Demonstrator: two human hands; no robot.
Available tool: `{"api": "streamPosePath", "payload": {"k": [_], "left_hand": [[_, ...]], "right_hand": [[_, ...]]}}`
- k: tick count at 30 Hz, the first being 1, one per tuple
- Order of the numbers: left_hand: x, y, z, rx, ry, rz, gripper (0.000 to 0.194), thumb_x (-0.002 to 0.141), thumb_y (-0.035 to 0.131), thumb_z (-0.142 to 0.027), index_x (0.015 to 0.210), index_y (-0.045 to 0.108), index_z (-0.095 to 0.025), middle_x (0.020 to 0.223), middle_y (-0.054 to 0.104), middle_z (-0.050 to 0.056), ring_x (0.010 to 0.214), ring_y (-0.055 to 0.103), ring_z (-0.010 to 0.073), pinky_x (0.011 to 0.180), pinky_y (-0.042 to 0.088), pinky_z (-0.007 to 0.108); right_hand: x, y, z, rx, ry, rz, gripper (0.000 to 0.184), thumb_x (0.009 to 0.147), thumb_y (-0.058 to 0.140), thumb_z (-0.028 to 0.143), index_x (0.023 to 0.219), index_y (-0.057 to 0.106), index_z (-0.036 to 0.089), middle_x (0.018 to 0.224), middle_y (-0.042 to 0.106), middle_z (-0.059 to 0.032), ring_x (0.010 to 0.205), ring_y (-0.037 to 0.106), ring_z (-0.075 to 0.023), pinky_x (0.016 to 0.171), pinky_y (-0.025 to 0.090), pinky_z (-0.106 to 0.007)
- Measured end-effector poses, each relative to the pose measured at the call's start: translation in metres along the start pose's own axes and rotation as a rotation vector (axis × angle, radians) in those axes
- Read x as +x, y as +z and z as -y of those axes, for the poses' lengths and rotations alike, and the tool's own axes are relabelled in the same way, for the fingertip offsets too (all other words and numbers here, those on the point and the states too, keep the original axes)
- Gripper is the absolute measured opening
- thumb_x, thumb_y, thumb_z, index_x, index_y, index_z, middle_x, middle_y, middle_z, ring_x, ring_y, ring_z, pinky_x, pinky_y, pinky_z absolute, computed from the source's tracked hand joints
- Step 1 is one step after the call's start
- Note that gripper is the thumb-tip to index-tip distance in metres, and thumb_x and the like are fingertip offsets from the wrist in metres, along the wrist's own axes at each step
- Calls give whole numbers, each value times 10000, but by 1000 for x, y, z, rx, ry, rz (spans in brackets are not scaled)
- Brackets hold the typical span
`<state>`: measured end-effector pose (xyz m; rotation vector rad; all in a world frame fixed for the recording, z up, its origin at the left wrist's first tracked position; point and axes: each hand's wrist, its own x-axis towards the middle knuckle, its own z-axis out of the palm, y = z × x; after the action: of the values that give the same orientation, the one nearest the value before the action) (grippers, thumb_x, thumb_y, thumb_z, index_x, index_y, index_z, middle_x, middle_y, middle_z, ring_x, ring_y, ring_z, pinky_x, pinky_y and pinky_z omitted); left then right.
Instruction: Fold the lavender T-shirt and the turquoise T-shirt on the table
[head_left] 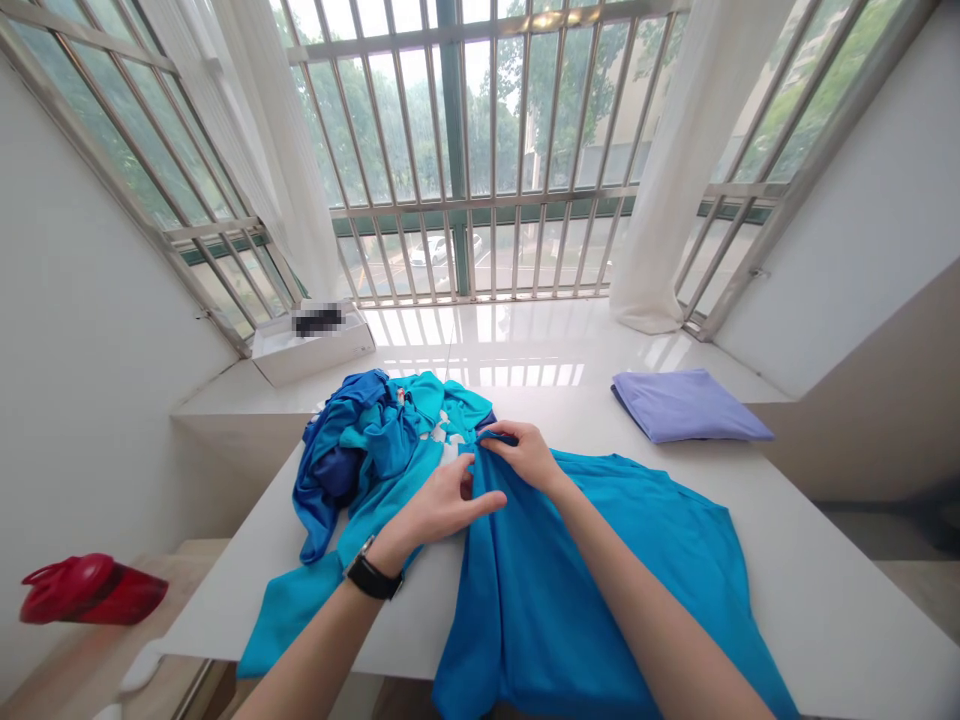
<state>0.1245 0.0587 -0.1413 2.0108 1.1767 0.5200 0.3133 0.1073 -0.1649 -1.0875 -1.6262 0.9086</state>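
A blue garment (600, 560) lies spread over the white table, its lower part hanging past the front edge. My right hand (527, 455) pinches the garment's upper left edge between thumb and fingers. Just left of it, my left hand (442, 500) is held over the garment's left edge with the thumb stretched away from the fingers; it wears a black watch (371, 575). Beyond and left of my hands lies a crumpled pile of blue and teal clothes (375, 430), with small white labels showing. One teal piece reaches toward the front left edge.
Folded lilac fabric (694, 405) rests on the table (817, 600) at the right. On the sill, a white box (311, 345) stands at the left, with a blurred dark patch over it. A red cap-like object (94, 590) is below left. White curtains and window bars are behind.
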Motion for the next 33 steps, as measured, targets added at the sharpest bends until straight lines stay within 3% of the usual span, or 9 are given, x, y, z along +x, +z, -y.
{"api": "streamPosePath", "payload": {"k": [2,4,10,16,20,24,26,28,33], "left_hand": [[-21,12,-1,-24,-61,-28,741,841,638,-489,1438,352,-156,666,505,-58,576,510,148,483,334,245],[-35,22,-1,-50,-119,-84,762,857,608,-369,1496,250,-162,691,481,-63,541,493,129,497,335,245],[-53,32,1,-70,-146,-171,457,901,497,-291,1350,436,-227,829,502,-21,547,458,111,552,351,256],[-79,34,-12,11,-139,-38,233,880,554,-274,1109,590,-245,720,542,-33,637,502,153,615,374,262],[-99,32,-13,60,-123,28,134,865,573,-230,986,629,-251,920,652,-1,841,599,180,786,445,274],[-101,28,-17,302,-75,-10,255,851,581,-192,1098,605,-250,1268,588,78,1153,562,268,944,461,366],[-94,27,-28,471,-8,-74,344,831,616,-193,1170,586,-246,1465,434,119,1330,423,341,1030,419,461],[-80,26,-47,581,95,-96,387,844,639,-240,1224,564,-241,1525,356,134,1388,340,370,1067,387,516],[-30,36,-106,676,388,21,300,885,637,-356,1141,595,-206,1183,621,106,1098,565,314,915,502,453]], "right_hand": [[1,7,-10,-81,-9,-18,197,812,659,352,911,765,218,922,777,-32,891,706,-224,859,533,-366],[1,12,-17,-121,-12,-19,175,807,667,332,906,765,226,924,780,-32,893,714,-237,863,534,-380],[0,25,-31,-199,-36,-31,155,815,691,313,937,757,244,958,780,-40,921,720,-264,866,541,-409],[2,29,-38,-250,-107,-51,140,859,671,289,975,734,241,1008,768,-34,955,708,-235,894,537,-377],[1,33,-40,-322,-148,-44,123,864,670,256,974,721,231,989,746,-47,960,681,-232,882,534,-380],[0,33,-32,-402,-181,-85,201,869,655,234,1066,689,226,1085,696,-80,1060,617,-258,953,493,-432],[0,24,-20,-431,-195,-121,255,877,640,242,1130,662,214,1148,663,-105,1113,580,-273,995,462,-461],[-3,8,-3,-468,-222,-160,264,891,618,261,1148,648,211,1177,643,-114,1138,560,-277,1012,450,-469],[-37,-73,36,-549,-217,-316,190,878,608,325,1020,680,220,1097,678,-86,1082,601,-260,974,480,-440]]}}
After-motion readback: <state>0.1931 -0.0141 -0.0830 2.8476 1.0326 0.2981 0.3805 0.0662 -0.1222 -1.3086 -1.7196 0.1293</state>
